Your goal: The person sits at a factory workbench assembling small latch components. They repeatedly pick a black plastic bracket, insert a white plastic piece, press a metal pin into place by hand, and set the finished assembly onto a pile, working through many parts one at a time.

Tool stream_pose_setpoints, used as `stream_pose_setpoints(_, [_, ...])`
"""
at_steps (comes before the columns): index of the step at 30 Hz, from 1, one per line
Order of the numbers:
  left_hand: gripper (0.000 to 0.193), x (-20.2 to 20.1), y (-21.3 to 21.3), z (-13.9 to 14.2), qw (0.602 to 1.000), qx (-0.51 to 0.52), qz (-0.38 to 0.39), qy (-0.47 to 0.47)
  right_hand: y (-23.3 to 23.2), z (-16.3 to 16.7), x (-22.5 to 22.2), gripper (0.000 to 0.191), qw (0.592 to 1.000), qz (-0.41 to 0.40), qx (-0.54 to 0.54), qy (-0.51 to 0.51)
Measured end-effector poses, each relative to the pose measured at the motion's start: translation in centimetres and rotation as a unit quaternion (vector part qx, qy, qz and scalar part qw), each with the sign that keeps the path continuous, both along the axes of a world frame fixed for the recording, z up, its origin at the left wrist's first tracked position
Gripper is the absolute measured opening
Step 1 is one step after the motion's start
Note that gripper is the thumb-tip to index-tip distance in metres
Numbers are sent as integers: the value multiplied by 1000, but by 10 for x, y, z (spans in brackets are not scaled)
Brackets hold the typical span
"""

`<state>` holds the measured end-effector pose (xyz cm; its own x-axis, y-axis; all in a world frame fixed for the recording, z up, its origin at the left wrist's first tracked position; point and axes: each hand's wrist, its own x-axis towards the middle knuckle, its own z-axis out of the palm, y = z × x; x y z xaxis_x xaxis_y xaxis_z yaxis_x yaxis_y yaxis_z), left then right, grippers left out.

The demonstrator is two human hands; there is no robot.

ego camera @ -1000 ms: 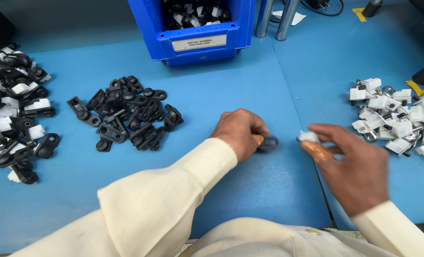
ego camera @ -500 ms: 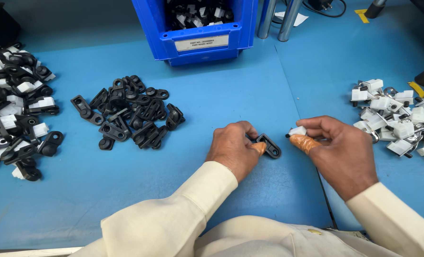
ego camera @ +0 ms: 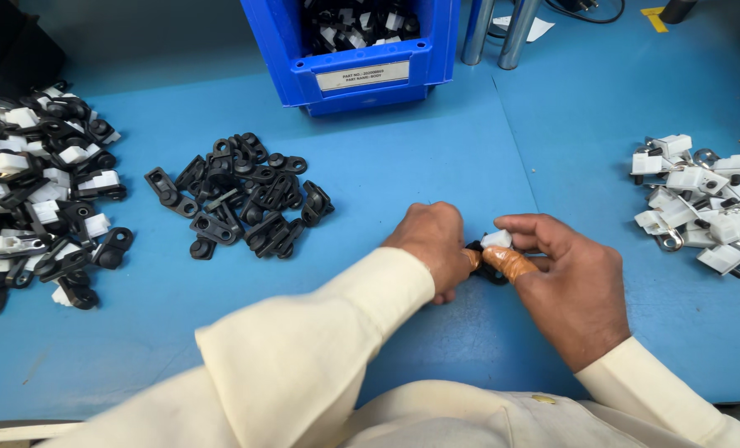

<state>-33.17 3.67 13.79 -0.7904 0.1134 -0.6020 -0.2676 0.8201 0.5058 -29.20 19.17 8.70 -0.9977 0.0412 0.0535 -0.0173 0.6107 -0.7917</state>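
My left hand (ego camera: 433, 245) grips a small black plastic bracket (ego camera: 479, 260) against the blue table. My right hand (ego camera: 565, 278), with an orange cot on the thumb, pinches a small white clip (ego camera: 497, 240) and presses it onto the black bracket. The two hands touch at the parts, near the middle of the table. Most of the black bracket is hidden by my fingers.
A loose pile of black brackets (ego camera: 237, 196) lies left of my hands. Joined black-and-white parts (ego camera: 34, 195) are heaped at the far left. White clips with metal rings (ego camera: 706, 206) lie at the right. A blue bin (ego camera: 355, 46) and two metal posts (ego camera: 496, 31) stand behind.
My hands have come together: the right hand brought the white clip leftwards onto the black bracket held by the left hand, which moved slightly down and towards me.
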Motion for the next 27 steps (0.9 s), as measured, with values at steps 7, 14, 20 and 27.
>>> stream_pose_setpoints(7, [17,-15,-7,-8,995,8,-94,-27,0,-14,1,41,999,33,18,28])
stream_pose_setpoints(14, [19,-16,-4,-31,989,122,35,-80,-2,-23,-3,32,997,-40,-65,-11])
stream_pose_setpoints(20, [18,-15,-2,-40,963,192,135,-131,9,-26,-3,37,989,42,81,117])
stream_pose_setpoints(27, [19,-13,7,-16,1000,26,15,-9,13,-14,-14,32,968,138,165,132])
